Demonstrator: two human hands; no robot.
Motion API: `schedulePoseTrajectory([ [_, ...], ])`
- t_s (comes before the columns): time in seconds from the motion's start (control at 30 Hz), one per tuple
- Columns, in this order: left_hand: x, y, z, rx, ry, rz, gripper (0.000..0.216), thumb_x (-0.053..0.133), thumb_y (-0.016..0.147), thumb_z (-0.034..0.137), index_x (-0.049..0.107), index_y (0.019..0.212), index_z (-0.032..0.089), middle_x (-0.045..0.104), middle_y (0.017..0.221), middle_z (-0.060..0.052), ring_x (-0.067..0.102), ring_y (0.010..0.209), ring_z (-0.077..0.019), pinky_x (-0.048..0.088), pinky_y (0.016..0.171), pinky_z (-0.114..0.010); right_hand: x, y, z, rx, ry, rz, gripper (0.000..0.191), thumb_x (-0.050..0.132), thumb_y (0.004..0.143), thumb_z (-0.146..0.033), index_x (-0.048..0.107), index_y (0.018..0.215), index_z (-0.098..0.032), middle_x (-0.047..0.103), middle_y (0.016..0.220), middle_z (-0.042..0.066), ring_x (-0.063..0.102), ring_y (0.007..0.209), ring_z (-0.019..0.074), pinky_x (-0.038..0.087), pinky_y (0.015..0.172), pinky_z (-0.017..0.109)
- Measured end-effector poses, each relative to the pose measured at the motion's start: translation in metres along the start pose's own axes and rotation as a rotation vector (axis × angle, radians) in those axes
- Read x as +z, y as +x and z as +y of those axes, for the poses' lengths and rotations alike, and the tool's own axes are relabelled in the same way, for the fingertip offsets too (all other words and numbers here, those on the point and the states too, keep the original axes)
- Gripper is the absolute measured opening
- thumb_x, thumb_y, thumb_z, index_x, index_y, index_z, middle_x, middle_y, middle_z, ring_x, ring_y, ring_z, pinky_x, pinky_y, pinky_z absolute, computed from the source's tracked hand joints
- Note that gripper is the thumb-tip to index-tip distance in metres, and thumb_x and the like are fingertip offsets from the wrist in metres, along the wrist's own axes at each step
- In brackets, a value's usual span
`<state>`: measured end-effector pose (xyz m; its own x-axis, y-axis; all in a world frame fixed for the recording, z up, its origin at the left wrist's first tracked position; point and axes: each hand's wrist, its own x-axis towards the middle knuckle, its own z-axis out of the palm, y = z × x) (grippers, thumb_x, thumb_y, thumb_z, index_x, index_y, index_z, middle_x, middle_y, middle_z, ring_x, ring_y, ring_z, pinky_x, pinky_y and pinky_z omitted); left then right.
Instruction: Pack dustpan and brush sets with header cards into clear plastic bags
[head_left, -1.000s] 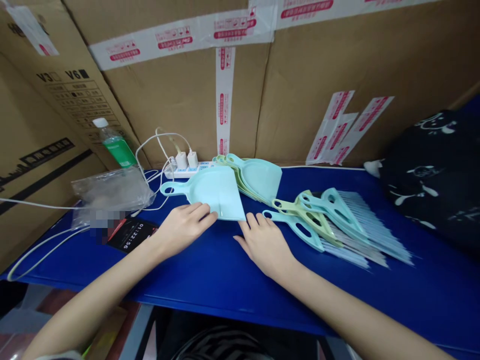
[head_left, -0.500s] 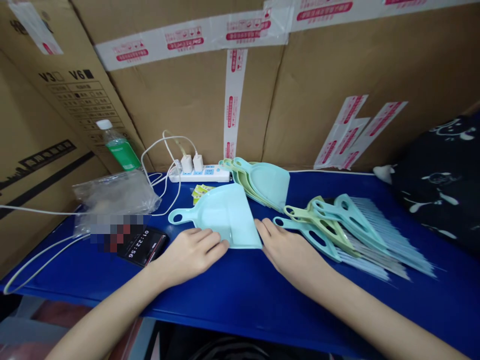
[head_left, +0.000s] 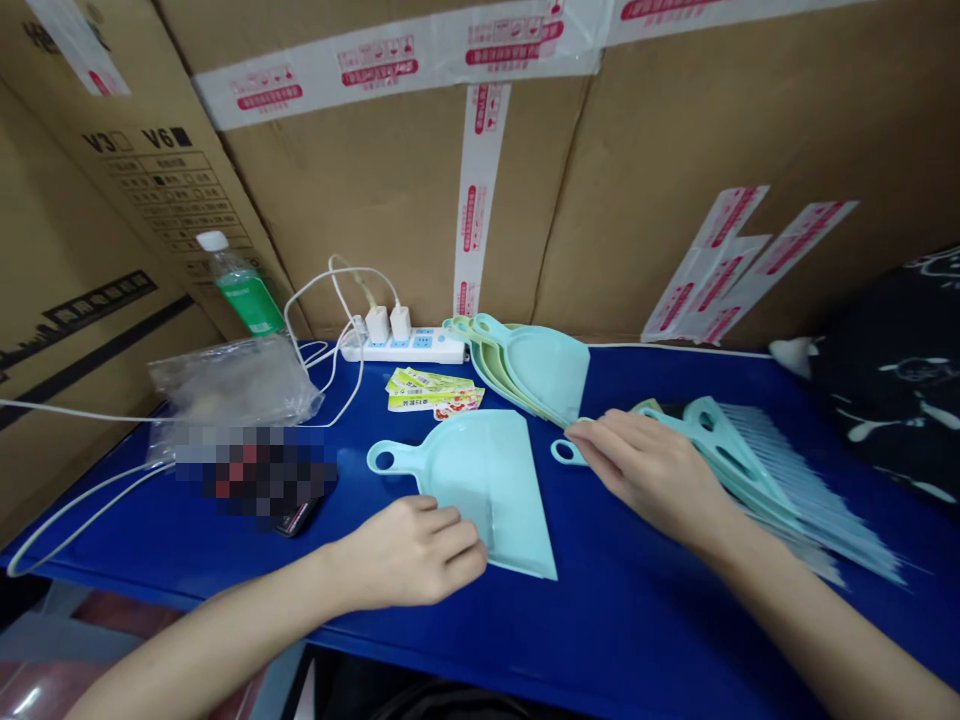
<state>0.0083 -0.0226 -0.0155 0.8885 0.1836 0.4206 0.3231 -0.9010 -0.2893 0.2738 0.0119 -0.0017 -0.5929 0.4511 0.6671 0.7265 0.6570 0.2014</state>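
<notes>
A light-blue dustpan (head_left: 480, 460) lies on the blue table in front of me, its looped handle pointing left. My left hand (head_left: 416, 550) is closed on the pan's near side edge. To the right, my right hand (head_left: 652, 465) has its fingers curled together over the handles of several hand brushes (head_left: 757, 470). A bit of green handle shows at its fingertips; the rest of that brush is mostly covered by the hand. One blue handle loop (head_left: 566, 452) pokes out beneath the fingers. Behind, more blue and green dustpans (head_left: 547, 365) are stacked.
Yellow-green printed cards (head_left: 424, 388) lie behind the dustpan. Further back is a white power strip (head_left: 435, 346) with chargers and cables. A plastic bag (head_left: 232, 385), a bottle (head_left: 251, 300) and a partly blurred dark phone (head_left: 300, 515) are at left. Cardboard (head_left: 375, 190) walls the back.
The dustpan has come down toward me and slightly right, with my left hand still on it. My right hand has left the pan's edge and moved right onto the brushes. More cards show.
</notes>
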Motion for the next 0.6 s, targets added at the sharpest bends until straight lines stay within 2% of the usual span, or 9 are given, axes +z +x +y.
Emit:
schedulePoseTrajectory([
  [0.1, 0.002, 0.000, 0.002, 0.020, -0.019, -0.005, 0.021, 0.044, 0.092, 0.009, 0.059, 0.079, 0.015, 0.051, 0.060, 0.003, 0.046, 0.050, -0.0110, 0.032, 0.044, -0.027, 0.000, 0.000, -0.001, -0.029, -0.074, -0.028, 0.036, 0.039, 0.097, -0.017, 0.059, 0.067, -0.019, 0.058, 0.057, 0.001, 0.052, 0.054, 0.0133, 0.037, 0.056, 0.025],
  [0.2, 0.002, -0.001, 0.002, 0.052, -0.039, -0.003, 0.020, 0.043, 0.093, 0.009, 0.061, 0.087, 0.013, 0.053, 0.060, 0.004, 0.046, 0.047, -0.0102, 0.033, 0.043, -0.027, -0.004, 0.002, 0.002, 0.004, -0.194, -0.067, 0.034, 0.042, 0.095, -0.016, 0.060, 0.066, -0.018, 0.056, 0.058, 0.003, 0.049, 0.058, 0.0161, 0.036, 0.056, 0.027],
  [0.27, 0.002, -0.002, 0.002, 0.070, -0.049, -0.009, 0.019, 0.042, 0.093, 0.009, 0.061, 0.095, 0.012, 0.055, 0.062, 0.004, 0.047, 0.047, -0.0097, 0.035, 0.043, -0.026, -0.008, 0.000, 0.008, 0.077, -0.285, -0.110, 0.029, 0.043, 0.094, -0.018, 0.064, 0.074, -0.017, 0.058, 0.065, 0.006, 0.049, 0.063, 0.0193, 0.035, 0.057, 0.029],
  [0.33, 0.003, -0.002, 0.002, 0.080, -0.056, -0.022, 0.020, 0.042, 0.094, 0.009, 0.060, 0.101, 0.011, 0.058, 0.066, 0.003, 0.050, 0.048, -0.0093, 0.038, 0.044, -0.025, -0.011, -0.004, 0.015, 0.193, -0.350, -0.159, 0.027, 0.041, 0.094, -0.023, 0.066, 0.091, -0.015, 0.061, 0.075, 0.011, 0.051, 0.069, 0.0225, 0.034, 0.055, 0.030],
  [0.43, 0.003, -0.002, 0.001, 0.084, -0.066, -0.033, 0.019, 0.043, 0.093, 0.009, 0.060, 0.102, 0.010, 0.059, 0.067, 0.002, 0.052, 0.050, -0.0095, 0.040, 0.046, -0.025, -0.012, -0.012, 0.022, 0.379, -0.415, -0.256, 0.038, 0.035, 0.095, -0.032, 0.064, 0.104, -0.009, 0.061, 0.079, 0.017, 0.053, 0.070, 0.0271, 0.031, 0.050, 0.031],
  [0.5, 0.002, -0.001, 0.001, 0.086, -0.066, -0.034, 0.018, 0.044, 0.093, 0.009, 0.060, 0.102, 0.010, 0.059, 0.067, 0.002, 0.052, 0.050, -0.0099, 0.040, 0.045, -0.026, -0.011, -0.016, 0.022, 0.443, -0.445, -0.333, 0.044, 0.031, 0.096, -0.036, 0.065, 0.098, -0.008, 0.061, 0.074, 0.018, 0.054, 0.069, 0.0284, 0.029, 0.048, 0.030],
  [0.6, 0.001, 0.000, 0.001, 0.091, -0.057, -0.042, 0.017, 0.045, 0.092, 0.009, 0.060, 0.101, 0.010, 0.059, 0.066, 0.002, 0.052, 0.050, -0.0102, 0.040, 0.044, -0.026, -0.008, -0.020, 0.020, 0.446, -0.468, -0.387, 0.047, 0.027, 0.097, -0.036, 0.065, 0.087, -0.012, 0.062, 0.069, 0.017, 0.055, 0.069, 0.0278, 0.030, 0.047, 0.028],
])
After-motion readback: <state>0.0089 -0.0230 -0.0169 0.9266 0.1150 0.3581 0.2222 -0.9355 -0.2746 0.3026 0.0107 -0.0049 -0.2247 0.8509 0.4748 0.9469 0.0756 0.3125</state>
